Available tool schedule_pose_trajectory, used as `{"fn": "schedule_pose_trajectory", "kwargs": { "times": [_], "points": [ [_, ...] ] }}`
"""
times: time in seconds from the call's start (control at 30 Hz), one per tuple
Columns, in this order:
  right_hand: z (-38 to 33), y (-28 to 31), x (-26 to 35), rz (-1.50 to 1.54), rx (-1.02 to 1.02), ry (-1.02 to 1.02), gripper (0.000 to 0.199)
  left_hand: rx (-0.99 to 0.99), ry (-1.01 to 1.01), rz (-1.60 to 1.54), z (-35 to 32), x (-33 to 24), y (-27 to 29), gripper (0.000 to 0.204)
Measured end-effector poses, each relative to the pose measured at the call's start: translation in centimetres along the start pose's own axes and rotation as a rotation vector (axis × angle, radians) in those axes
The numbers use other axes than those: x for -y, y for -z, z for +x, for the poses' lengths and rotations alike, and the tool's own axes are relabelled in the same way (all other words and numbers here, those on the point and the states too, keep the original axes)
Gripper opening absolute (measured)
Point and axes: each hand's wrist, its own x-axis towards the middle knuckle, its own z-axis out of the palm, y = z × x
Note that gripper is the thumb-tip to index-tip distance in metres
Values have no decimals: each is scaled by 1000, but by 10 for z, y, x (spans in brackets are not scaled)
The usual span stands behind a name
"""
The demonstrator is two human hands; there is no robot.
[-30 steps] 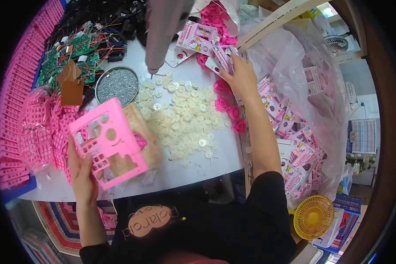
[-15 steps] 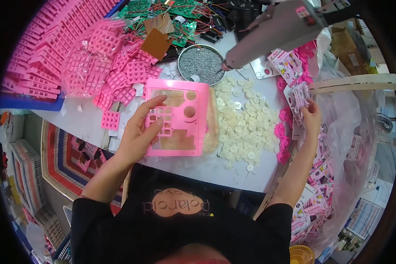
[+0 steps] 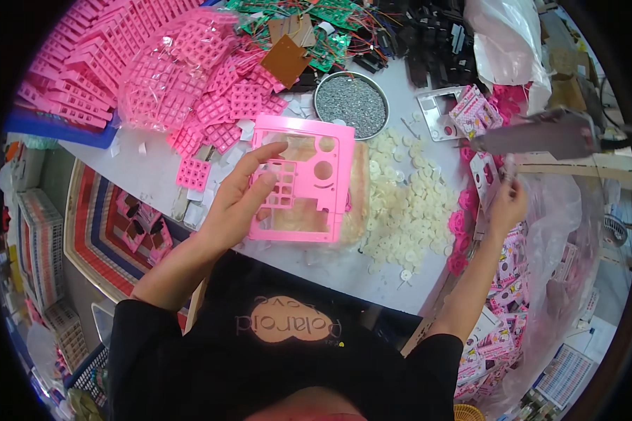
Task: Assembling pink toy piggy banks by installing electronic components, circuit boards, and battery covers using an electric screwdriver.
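My left hand (image 3: 242, 200) grips a pink plastic casing (image 3: 344, 175) by its left side, thumb on top over a small grid of square openings. The casing has round holes and a rectangular window. It is held above a pale block (image 3: 359, 189) on the table. Past the table's right edge, my right hand (image 3: 509, 205) has its fingers curled together beside a pale printed panel (image 3: 483, 175). Something light and blurred shows at its fingertips; what it is I cannot make out. A grey power screwdriver (image 3: 534, 137) hangs just beyond that hand.
A round metal dish of small screws (image 3: 351, 105) stands beyond the casing. White plastic discs (image 3: 407, 210) cover the table to its right. Pink keypads (image 3: 221, 112), green circuit boards (image 3: 330, 45) and black parts (image 3: 439, 42) are heaped behind. A plastic bag of printed panels (image 3: 509, 295) lies right.
The screwdriver has swung from above the screw dish to the far right. My right hand has moved slightly outward and down, away from the panel it held. The left hand still holds the casing.
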Motion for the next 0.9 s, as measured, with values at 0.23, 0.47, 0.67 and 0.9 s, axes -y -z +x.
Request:
{"fn": "schedule_pose_trajectory", "kwargs": {
  "times": [0.23, 0.47, 0.67, 0.9],
  "points": [
    [-4, 92, -35, 325, -843, -218, 27, 34, 71, -59, -5, 3, 1, 43],
    [-144, 99, 213, 735, -568, 883, 12, 173, 56, -508, -13, 11, -29, 41],
    [-160, 78, 277, 462, 396, 965, 44, 165, 76, -230, -7, 6, -30, 34],
    [-165, 8, 263, 1160, 1173, -340, 60, -85, -57, -239, -12, 0, -9, 39]
  ]
}}
